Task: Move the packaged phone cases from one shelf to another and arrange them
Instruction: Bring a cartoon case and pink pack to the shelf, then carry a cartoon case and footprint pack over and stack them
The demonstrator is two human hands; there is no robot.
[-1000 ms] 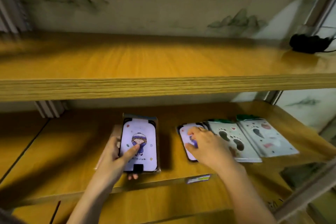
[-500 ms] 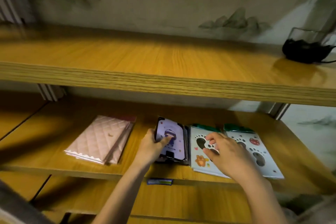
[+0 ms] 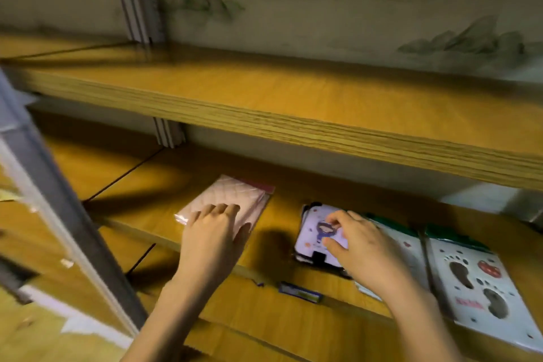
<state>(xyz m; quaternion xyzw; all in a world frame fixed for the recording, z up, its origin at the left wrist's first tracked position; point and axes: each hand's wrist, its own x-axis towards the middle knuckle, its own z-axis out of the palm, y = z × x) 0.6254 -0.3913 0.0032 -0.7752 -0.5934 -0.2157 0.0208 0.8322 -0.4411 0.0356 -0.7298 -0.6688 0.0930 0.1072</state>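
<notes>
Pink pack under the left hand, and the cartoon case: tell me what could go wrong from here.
1. The pink pack lies close to the shelf's front edge under the flat left hand; a pull toward the person could slide it off.
2. The cartoon case also sits at the front edge, beside a paw pack; a nudge from the right hand may drop it or disturb that pack.
</notes>
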